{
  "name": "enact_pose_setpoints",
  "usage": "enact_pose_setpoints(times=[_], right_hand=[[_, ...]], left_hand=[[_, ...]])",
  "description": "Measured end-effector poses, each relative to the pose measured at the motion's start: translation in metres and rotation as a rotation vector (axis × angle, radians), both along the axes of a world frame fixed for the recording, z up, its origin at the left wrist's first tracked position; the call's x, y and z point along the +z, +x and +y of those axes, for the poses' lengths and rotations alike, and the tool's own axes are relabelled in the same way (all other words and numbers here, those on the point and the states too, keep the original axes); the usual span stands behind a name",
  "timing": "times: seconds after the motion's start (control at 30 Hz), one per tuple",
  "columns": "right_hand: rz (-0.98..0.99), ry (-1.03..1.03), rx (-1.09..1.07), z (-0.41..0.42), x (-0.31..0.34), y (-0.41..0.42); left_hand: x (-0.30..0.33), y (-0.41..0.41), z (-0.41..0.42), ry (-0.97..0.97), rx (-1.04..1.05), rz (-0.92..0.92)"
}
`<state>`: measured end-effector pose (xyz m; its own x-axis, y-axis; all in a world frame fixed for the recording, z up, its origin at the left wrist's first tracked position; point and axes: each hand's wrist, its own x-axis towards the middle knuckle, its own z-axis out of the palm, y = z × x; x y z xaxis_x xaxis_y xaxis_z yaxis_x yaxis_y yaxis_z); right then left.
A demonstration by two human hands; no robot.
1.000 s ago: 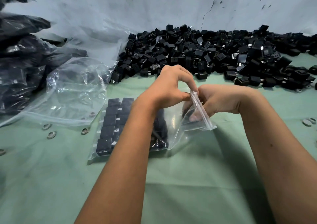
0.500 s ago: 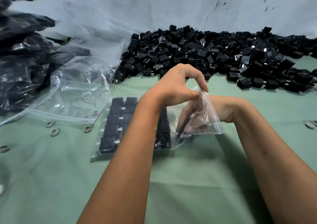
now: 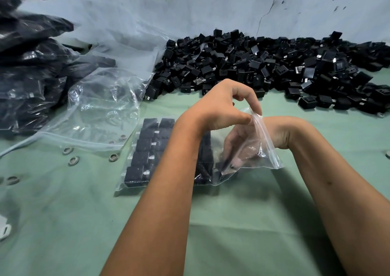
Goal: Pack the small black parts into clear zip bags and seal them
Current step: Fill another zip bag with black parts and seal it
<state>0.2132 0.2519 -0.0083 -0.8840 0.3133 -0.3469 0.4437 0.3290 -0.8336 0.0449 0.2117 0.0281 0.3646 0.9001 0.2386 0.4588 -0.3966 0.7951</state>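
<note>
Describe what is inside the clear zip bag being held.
The zip bag holds rows of black parts; the right hand reaches in, its fingertips on one. The left hand pinches its mouth open. The left forearm hides the middle rows.

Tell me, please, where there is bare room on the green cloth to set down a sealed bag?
Bare green cloth lies between the forearms, near the camera, and right of the right hand, below the loose black parts. The left is crowded with empty clear bags, filled bags and metal rings.

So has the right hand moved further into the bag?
Yes. The right hand has gone deeper into the bag, toward the packed rows.
</note>
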Motion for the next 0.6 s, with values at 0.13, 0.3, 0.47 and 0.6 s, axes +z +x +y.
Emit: enact_pose_setpoints(times=[0.13, 0.3, 0.47, 0.6], right_hand=[[-0.106, 0.064, -0.004, -0.001, 0.007, 0.004], [-0.071, -0.004, -0.036, -0.003, 0.016, 0.018], [-0.157, 0.006, -0.229, 0.004, 0.022, 0.03], [-0.244, 0.14, -0.548, 0.02, 0.029, 0.041]], left_hand=[[-0.001, 0.0, 0.001, 0.001, 0.02, 0.0], [-0.002, 0.0, 0.002, 0.004, 0.027, 0.01], [-0.006, 0.0, 0.003, 0.006, 0.023, 0.034], [-0.01, 0.001, 0.004, -0.049, 0.019, 0.089]])
